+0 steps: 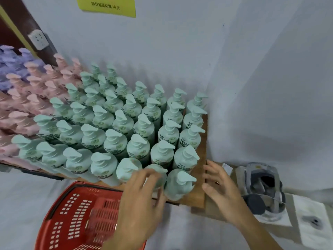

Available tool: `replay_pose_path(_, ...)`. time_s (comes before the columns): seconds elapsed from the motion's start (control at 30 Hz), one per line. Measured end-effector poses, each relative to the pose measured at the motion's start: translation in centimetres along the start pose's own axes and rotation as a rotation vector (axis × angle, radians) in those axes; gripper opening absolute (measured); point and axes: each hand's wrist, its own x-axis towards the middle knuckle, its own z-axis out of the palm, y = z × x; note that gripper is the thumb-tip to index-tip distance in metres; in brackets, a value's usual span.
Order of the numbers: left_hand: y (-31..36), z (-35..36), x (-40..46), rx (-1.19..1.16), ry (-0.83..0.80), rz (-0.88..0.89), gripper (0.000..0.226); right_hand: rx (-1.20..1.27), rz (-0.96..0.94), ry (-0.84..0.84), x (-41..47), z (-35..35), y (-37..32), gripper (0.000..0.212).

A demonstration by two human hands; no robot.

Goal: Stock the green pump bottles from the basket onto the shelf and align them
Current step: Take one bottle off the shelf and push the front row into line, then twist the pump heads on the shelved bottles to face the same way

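Rows of green pump bottles point(115, 139) fill the wooden shelf point(201, 179) across the middle of the frame, packed upright in ranks that run from the lower edge of the shelf back to the pale wall point(162, 42). Their pump heads mostly point toward the right. To the left of them, pink pump bottles point(34, 98) stand in similar ranks, and lavender pump bottles point(10, 60) sit at the far upper left.

At the bottom centre, the red plastic basket point(79, 217) sits below the shelf's front edge; its perforated floor and walls show, and no bottles are visible in the part not hidden by the arm.

The left hand point(142, 197) reaches up over the basket to the front row, its fingers spread and loosely bent against a green bottle point(158, 175) near the right end; motion blur hides whether it actually grips it. Just to the right stands the front corner bottle point(180, 184). The right hand point(221, 188) is open, fingers extended and fanned, beside the shelf's right edge and near that corner bottle without touching it.

At the lower right, a clear jar holding dark objects point(264, 188) rests on a side ledge. A yellow notice point(108, 6) hangs on the wall at the top, and a white power socket point(38, 39) is at upper left.
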Motion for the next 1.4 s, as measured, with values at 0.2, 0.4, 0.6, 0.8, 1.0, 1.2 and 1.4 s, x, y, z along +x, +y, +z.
replay_pose_path(0.2, 3.5, 10.7, -3.6, -0.511, -0.206, -0.896, 0.084, -0.721, -0.161, -0.057, 7.6, -2.1, -3.4, 0.076)
replay_pose_path(0.4, 4.5, 17.1, -0.7, -0.827, 0.345, -1.034, 0.102, -0.917, -0.461, -0.281, 11.9, -1.7, -1.2, 0.06)
replay_pose_path(0.6, 5.4, 17.7, -0.3, -0.649, 0.464, -1.056, 0.089, -0.96, -0.555, -0.435, 13.7, -2.6, -1.7, 0.054)
replay_pose_path(0.8, 5.0, 17.7, -0.1, -0.664, 0.525, -1.056, 0.084, -0.863, -0.487, -0.46, 14.5, -3.7, -2.7, 0.074)
replay_pose_path(1.0, 5.0, 18.3, 0.2, -0.628, 0.519, -1.147, 0.082, -0.755, -0.528, -0.218, 19.0, -6.1, -2.8, 0.066)
replay_pose_path(1.2, 4.9, 19.2, 1.5, -0.558, 0.515, -1.144, 0.07, -1.0, -0.56, -0.413, 21.6, -4.9, -2.2, 0.055)
replay_pose_path(1.4, 5.8, 18.9, 1.8, -0.627, 0.53, -1.211, 0.068, -1.016, -0.559, -0.5, 22.1, -5.4, -2.7, 0.055)
